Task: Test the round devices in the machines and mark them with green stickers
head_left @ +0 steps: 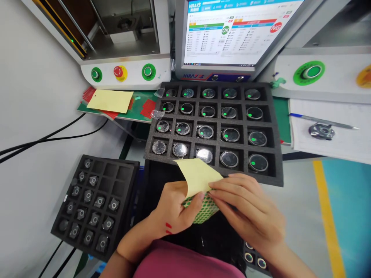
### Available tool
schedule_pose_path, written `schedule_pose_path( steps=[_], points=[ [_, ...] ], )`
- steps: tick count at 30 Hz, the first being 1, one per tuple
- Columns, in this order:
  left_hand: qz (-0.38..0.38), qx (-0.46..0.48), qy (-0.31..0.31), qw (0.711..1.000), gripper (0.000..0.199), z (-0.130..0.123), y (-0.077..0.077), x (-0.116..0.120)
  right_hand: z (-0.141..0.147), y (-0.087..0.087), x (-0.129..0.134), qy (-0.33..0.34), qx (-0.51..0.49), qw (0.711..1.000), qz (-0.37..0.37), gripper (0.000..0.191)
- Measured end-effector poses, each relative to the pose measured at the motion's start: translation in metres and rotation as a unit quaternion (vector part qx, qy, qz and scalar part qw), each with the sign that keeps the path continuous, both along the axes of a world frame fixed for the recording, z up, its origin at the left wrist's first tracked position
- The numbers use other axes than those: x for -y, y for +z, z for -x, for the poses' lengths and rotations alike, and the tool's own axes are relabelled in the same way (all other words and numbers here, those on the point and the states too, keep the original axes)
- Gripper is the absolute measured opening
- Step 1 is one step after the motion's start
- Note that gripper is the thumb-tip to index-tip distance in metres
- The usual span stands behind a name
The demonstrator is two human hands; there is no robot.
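My left hand [176,208] grips a sheet of green dot stickers [204,211], its thumb pressed on the front. The sheet's pale yellow backing [198,173] curls up above the fingers. At the sheet's right edge, the fingertips of my right hand [249,208] are pinched together on it; whether a single dot is between them is hidden. Just beyond both hands lies a black foam tray [272,154] of round watch faces. Green dots show on the watches in its upper rows and on a watch [257,162] at the bottom right; other bottom-row watches show no dot.
A second foam tray [113,170] with small dark parts is at left. A yellow sheet [110,101] lies on the green bench. A monitor [220,34] stands behind, between two machines with green buttons [148,71]. A pen [324,120] rests on paper at right.
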State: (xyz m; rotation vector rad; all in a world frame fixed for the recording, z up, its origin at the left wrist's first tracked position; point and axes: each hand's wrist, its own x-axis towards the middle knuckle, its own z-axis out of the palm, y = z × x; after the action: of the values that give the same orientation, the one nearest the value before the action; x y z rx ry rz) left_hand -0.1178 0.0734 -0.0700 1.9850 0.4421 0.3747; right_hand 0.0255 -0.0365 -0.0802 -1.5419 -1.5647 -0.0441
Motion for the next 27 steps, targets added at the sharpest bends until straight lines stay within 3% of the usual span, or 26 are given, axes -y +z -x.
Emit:
schedule_pose_path(
  steps=[7, 12, 15, 19, 24, 27],
  points=[
    [0.040, 0.049, 0.013, 0.998, 0.028, 0.000, -0.004, -0.002, -0.008, -0.008, 0.002, 0.001, 0.019, 1.000, -0.003, 0.012],
    [0.053, 0.025, 0.060, 0.997, 0.039, 0.004, -0.007, -0.008, -0.055, -0.035, 0.001, -0.156, -0.011, 0.986, 0.051, 0.006],
    [0.070, 0.010, 0.062, 0.996, 0.039, 0.006, -0.008, -0.010, -0.070, -0.050, -0.002, -0.142, 0.022, 0.984, 0.104, 0.013],
    [0.069, 0.015, 0.065, 0.995, 0.042, 0.006, -0.009, -0.012, -0.068, -0.060, -0.007, -0.142, 0.022, 0.983, 0.114, 0.014],
    [0.074, -0.007, 0.048, 0.996, 0.039, 0.005, -0.010, -0.012, -0.067, -0.064, -0.016, -0.186, -0.005, 0.977, 0.105, 0.020],
    [0.081, -0.019, 0.051, 0.995, 0.041, 0.004, -0.010, -0.011, -0.061, -0.049, -0.016, -0.256, -0.054, 0.963, 0.063, 0.015]
  ],
)
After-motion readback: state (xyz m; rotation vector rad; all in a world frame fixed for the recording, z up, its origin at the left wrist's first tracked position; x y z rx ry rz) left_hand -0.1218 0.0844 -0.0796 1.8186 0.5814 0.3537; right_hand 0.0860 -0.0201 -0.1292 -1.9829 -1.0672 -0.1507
